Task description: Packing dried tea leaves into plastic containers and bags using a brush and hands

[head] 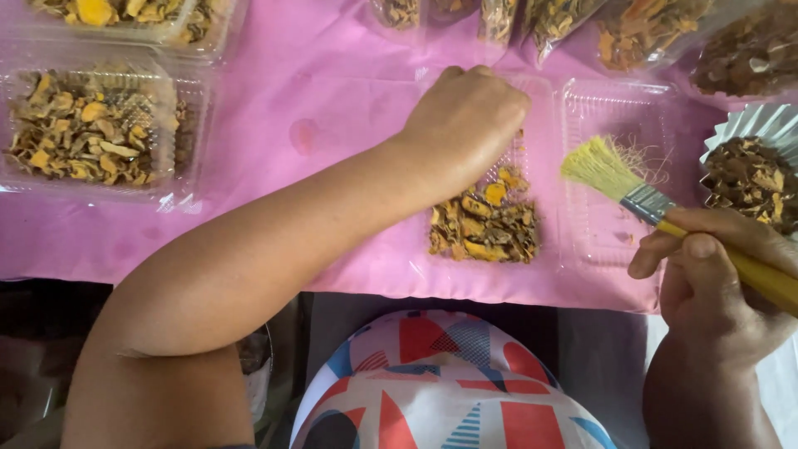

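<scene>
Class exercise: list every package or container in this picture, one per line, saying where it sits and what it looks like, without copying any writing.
Open clear tray: centre, under left hand; brown-yellow dried pieces.
Filled clear tray: left; same dried pieces.
Another clear tray: top left corner.
Clear bags: top edge; dried pieces.
Pleated silver foil cup: right, beyond the brush in the right hand; dark brown bits.

Two hands showed: the left hand (467, 116) at upper centre and the right hand (715, 278) at lower right. There was one paintbrush (636, 195), one open clear hinged box (573, 166), two filled clear boxes (91, 125) at upper left, and one foil cup (752, 170).
</scene>
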